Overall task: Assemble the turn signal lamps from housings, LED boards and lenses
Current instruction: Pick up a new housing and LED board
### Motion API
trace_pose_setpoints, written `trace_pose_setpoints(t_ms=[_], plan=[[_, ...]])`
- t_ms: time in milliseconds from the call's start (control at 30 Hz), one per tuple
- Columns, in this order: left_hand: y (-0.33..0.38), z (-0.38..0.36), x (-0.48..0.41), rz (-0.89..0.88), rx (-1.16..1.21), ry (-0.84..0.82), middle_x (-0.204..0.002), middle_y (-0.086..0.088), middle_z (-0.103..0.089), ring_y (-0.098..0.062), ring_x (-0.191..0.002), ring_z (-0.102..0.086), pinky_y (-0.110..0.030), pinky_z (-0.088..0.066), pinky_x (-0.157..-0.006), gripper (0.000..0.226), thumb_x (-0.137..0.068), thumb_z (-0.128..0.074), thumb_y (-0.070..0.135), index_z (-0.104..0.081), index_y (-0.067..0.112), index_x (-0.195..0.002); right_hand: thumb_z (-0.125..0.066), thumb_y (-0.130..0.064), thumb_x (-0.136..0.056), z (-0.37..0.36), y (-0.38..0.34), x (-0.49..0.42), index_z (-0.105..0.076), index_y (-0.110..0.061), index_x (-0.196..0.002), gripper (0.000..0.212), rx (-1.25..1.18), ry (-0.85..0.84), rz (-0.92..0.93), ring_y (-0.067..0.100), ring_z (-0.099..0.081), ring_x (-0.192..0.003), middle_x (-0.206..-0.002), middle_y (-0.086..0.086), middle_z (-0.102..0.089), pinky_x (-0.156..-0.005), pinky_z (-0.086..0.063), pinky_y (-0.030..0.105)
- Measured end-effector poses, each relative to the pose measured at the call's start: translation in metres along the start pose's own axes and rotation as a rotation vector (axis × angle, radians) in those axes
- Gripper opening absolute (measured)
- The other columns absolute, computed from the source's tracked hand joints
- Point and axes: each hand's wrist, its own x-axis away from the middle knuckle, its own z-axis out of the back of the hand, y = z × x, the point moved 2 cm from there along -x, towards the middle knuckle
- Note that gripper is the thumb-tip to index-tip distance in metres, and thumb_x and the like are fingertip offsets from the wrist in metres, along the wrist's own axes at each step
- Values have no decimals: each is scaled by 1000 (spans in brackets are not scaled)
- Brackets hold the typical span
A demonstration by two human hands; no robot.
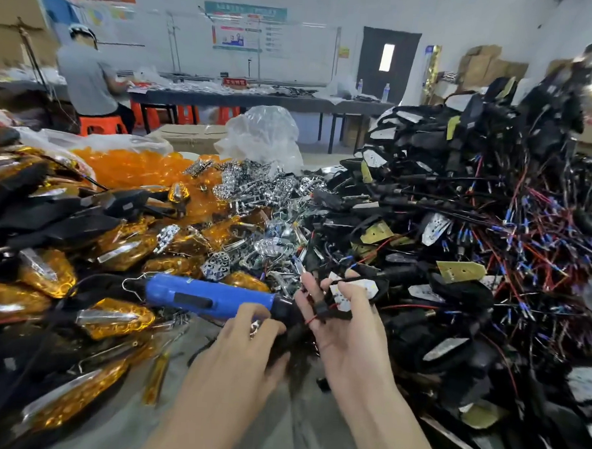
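right hand (344, 326) fingers curled round housing (381, 286) with LED board (341, 293), above tabletop (287, 430) | left hand (247, 335) grips screwdriver (208, 297) nose | screwdriver axis left-right, nose just beside housing

Black housing (384, 286), white LED board (368, 284) inside, raised beside wired housings pile (476, 216).

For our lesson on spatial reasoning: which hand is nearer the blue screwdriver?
Left. The left hand sits just under the black front end of the blue screwdriver. The right hand is beyond its tip, to the right, fingers around a black housing with an LED board.
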Motion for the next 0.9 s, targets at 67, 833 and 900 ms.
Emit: trace_pose_setpoints(t_ms=[67, 833, 900], plan=[[-2, 12, -5, -5, 52, 74, -113, -2, -54, -11, -60, -52, -25, -50, -40, 32, -76, -80, 27, -64, 22, -104, -51, 2, -98, 0, -1, 0, -57, -13, -111, 20, 4, -11, 19, 41, -74, -102, -88, 15, -69, -80, -63, 47], [-2, 23, -12, -58, -11, 180, -101, -1, -56, -17, -54, -55, -30, -41, -29, 22, -80, -65, 31, -62, 18, -97, -41, 1, -101, -6, 16, 4, -65, -8, -79, 33, -12, -59, 22, 34, -76, -97, -78, 12, -70, -82, -63, 39], [0, 23, -12, -37, 22, 184, -103, 0, -54, -17, -56, -55, -29, -40, -28, 23, -80, -64, 30, -56, 19, -98, -42, 1, -101, -7, 17, 5, -61, -6, -82, 27, -1, -56, 14, 35, -76, -97, -79, 12, -70, -80, -64, 39]])
